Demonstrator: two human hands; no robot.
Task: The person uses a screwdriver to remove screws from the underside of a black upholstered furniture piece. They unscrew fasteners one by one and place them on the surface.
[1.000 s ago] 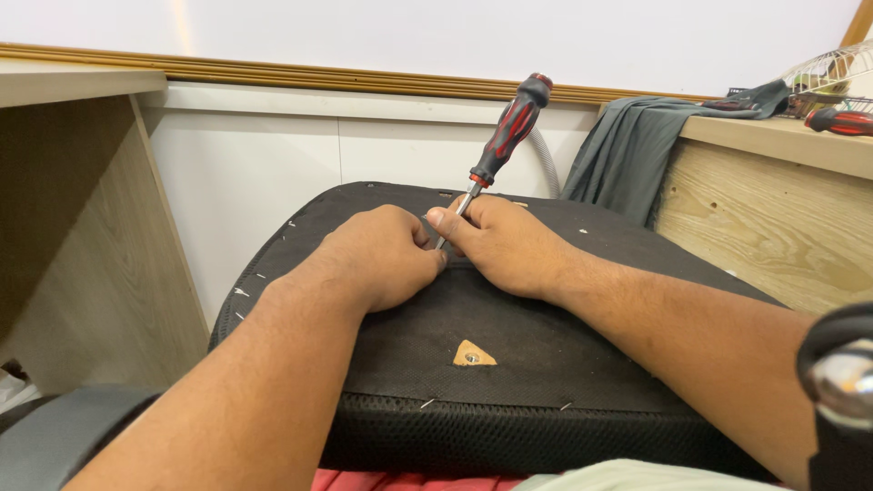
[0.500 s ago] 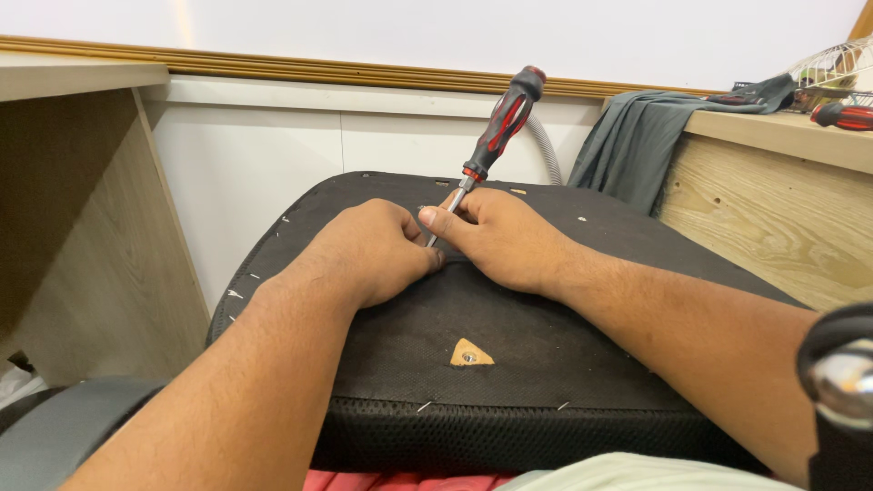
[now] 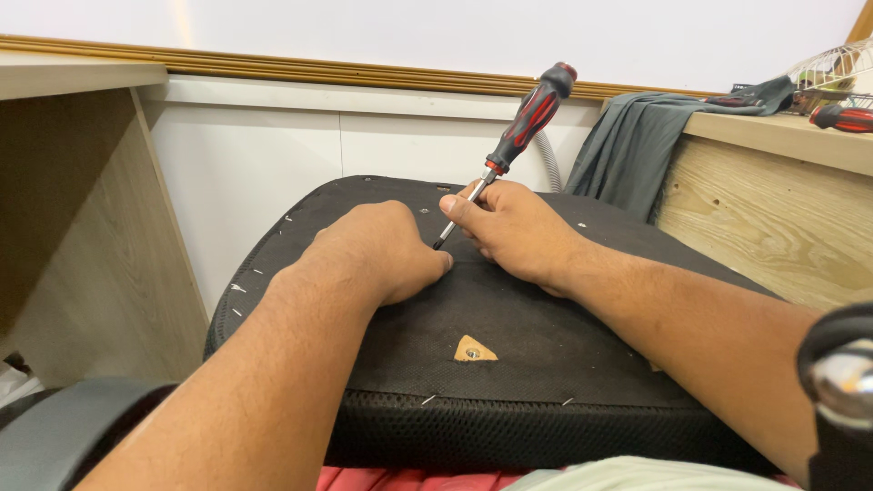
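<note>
Setting: a person looks down at an upturned black seat cushion (image 3: 546,336) lying across their lap, between a pale wooden panel (image 3: 82,227) on the left and a wooden bench (image 3: 764,209) on the right
Left hand: the left hand (image 3: 382,250) lies curled, knuckles up, pressing on the cushion's fabric; whether it pinches anything underneath cannot be told
Right hand: the right hand (image 3: 514,227) is closed around the thin metal shaft of a screwdriver (image 3: 530,118), thumb and fingers pinching it low, near the tip
Screwdriver: it leans up and to the right, its tip down at the fabric between the two hands; the handle is chunky, black with red ribbing, likely grippy and light
Handling: the bare shaft looks smooth and stiff, so the ribbed handle seems the surer place to hold
Cushion surface: thin woven black cloth, stapled round the edge, soft over a firm base; a small triangular cutout (image 3: 475,349) shows wood and a screw head
Background: a grey cloth (image 3: 637,145) drapes over the bench
</note>
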